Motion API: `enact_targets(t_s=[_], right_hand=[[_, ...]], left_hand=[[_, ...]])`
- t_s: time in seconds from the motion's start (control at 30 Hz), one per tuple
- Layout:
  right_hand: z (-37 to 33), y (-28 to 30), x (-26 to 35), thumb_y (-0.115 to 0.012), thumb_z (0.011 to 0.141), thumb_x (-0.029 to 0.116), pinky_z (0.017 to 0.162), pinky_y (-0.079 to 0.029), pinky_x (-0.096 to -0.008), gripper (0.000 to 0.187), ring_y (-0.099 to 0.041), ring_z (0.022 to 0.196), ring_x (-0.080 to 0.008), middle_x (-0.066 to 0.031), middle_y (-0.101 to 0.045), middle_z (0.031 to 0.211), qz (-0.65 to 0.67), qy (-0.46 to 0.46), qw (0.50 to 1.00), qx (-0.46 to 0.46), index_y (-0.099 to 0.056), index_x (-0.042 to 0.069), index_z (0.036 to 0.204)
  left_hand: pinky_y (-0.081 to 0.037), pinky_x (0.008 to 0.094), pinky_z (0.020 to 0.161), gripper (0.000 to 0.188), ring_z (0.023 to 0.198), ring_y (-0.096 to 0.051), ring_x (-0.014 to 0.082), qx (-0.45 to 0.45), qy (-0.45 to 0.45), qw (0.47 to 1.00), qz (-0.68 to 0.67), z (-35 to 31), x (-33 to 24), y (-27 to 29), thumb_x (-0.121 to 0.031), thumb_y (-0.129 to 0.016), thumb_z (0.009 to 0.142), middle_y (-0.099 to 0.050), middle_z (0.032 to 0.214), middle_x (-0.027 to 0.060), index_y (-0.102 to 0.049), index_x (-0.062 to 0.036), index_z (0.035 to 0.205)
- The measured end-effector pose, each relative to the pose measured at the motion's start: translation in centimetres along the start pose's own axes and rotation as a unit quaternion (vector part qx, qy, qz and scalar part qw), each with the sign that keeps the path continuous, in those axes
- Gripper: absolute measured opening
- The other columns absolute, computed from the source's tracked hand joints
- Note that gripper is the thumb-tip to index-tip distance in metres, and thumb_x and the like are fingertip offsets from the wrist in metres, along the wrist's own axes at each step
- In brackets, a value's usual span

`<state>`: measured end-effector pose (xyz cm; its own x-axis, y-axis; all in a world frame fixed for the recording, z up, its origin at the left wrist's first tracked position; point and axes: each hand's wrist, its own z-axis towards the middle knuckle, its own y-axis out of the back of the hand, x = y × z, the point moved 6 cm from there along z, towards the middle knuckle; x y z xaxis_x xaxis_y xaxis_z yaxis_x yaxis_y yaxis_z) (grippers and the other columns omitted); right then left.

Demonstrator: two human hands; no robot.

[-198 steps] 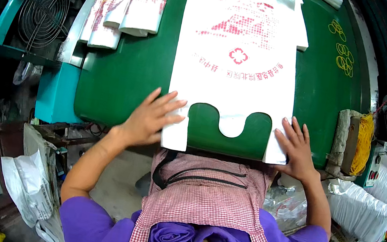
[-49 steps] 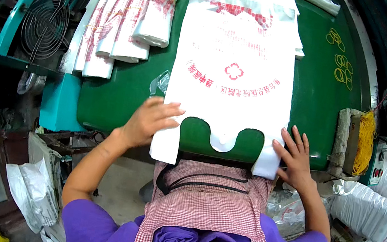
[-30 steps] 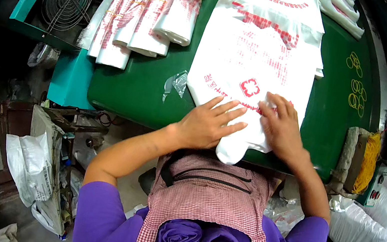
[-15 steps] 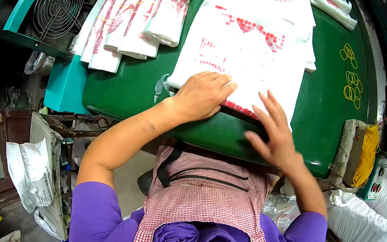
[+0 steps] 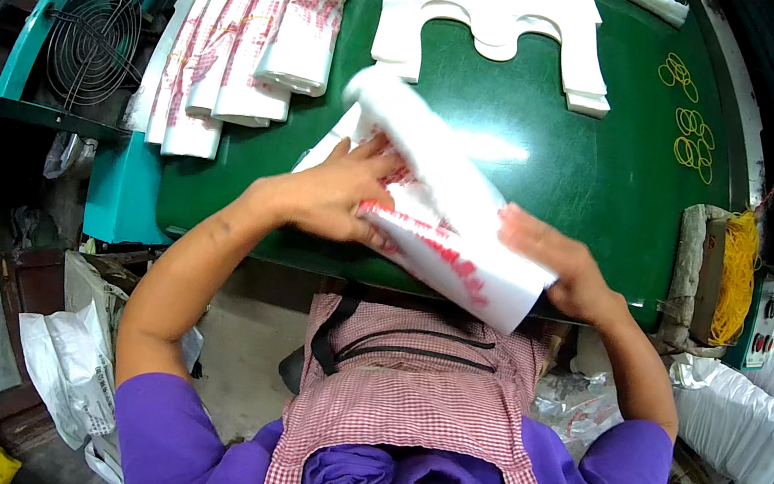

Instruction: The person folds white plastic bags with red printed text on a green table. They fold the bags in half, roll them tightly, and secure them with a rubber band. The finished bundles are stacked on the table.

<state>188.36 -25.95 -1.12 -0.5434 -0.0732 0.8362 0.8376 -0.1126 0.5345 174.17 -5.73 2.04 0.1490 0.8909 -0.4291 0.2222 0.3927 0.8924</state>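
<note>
A stack of white plastic bags (image 5: 502, 286) with red print is lifted off the near part of the green table and bent over on itself, slanting down to the right. At its left end my left hand (image 5: 339, 194) grips it, thumb on the near side and fingers inside the fold. My right hand (image 5: 570, 271), partly blurred, closes around its right end from the far side. Farther off lies a flat pile of white T-shirt bags (image 5: 495, 6) with handles toward me.
Several rolled bag bundles (image 5: 311, 17) tied with yellow bands lie at the left of the green table (image 5: 495, 138). Loose yellow rubber bands (image 5: 694, 144) lie at the right. More bands hang on a box (image 5: 736, 277) by the right edge. Fan guards (image 5: 94, 44) flank the table.
The stack of plastic bags, flat before, is now raised, folded and turned at a slant, separated from the pile behind. Both hands have taken hold of it.
</note>
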Motion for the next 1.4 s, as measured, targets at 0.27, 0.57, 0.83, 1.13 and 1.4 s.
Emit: enact_targets(t_s=[0.27, 0.57, 0.83, 1.13, 1.4], right_hand=[[1.5, 3.5, -2.2, -0.052, 0.088, 0.015, 0.113, -0.026, -0.0467, 0.037, -0.033, 0.138, -0.0316, -0.0105, -0.043, 0.144, -0.264, 0.114, 0.943, 0.169, -0.057, 0.013, 0.125], [-0.2, 3.7, 3.1, -0.065, 0.081, 0.042, 0.107, -0.035, -0.0438, 0.062, -0.043, 0.128, -0.0403, -0.0277, -0.052, 0.128, -0.127, -0.124, 0.975, 0.131, -0.055, 0.002, 0.127], [2.2, 8.1, -3.1, -0.066, 0.082, 0.038, 0.067, -0.048, -0.0439, 0.036, -0.063, 0.074, -0.0362, -0.018, -0.066, 0.08, -0.134, -0.224, 0.965, -0.032, -0.065, 0.003, 0.09], [-2.9, 26.6, -15.6, -0.056, 0.081, 0.01, 0.075, -0.049, -0.0479, 0.012, -0.06, 0.092, -0.0392, -0.0191, -0.063, 0.094, -0.498, -0.35, 0.782, -0.138, -0.06, 0.003, 0.089], [-3.2, 28.9, -19.2, -0.067, 0.082, 0.022, 0.067, -0.047, -0.0418, 0.024, -0.06, 0.077, -0.0265, -0.0154, -0.061, 0.082, -0.328, -0.348, 0.858, -0.186, -0.058, 0.0, 0.085]], left_hand=[[-0.049, 0.042, 0.076, 0.02, 0.097, -0.059, 0.0316, -0.161, -0.117, 0.961, 0.191, 5.8, -3.9, 6.4, -0.011, -0.069, 0.065, -0.062, 0.105, 0.0115, -0.065, -0.0084, 0.084], [-0.048, 0.0434, 0.087, 0.042, 0.099, -0.059, 0.0394, 0.083, 0.087, 0.993, 0.007, 4.0, -4.1, -1.7, -0.011, -0.061, 0.071, -0.06, 0.111, 0.0242, -0.06, -0.0006, 0.112], [-0.048, 0.0364, 0.077, 0.025, 0.092, -0.059, 0.0315, -0.082, 0.198, 0.976, 0.038, 6.2, 2.1, 1.7, -0.019, -0.064, 0.085, -0.061, 0.101, 0.0145, -0.063, -0.0027, 0.103], [-0.048, 0.039, 0.08, 0.052, 0.09, -0.061, 0.033, 0.058, 0.116, 0.963, -0.238, 10.1, -1.7, -1.2, -0.036, -0.073, 0.075, -0.061, 0.099, 0.0167, -0.06, -0.0016, 0.111], [-0.048, 0.0271, 0.08, 0.035, 0.086, -0.06, 0.0118, -0.167, 0.196, 0.83, -0.495, 0.6, -0.7, -1.8, -0.013, -0.072, 0.078, -0.065, 0.096, 0.0065, -0.059, 0.0019, 0.107]])
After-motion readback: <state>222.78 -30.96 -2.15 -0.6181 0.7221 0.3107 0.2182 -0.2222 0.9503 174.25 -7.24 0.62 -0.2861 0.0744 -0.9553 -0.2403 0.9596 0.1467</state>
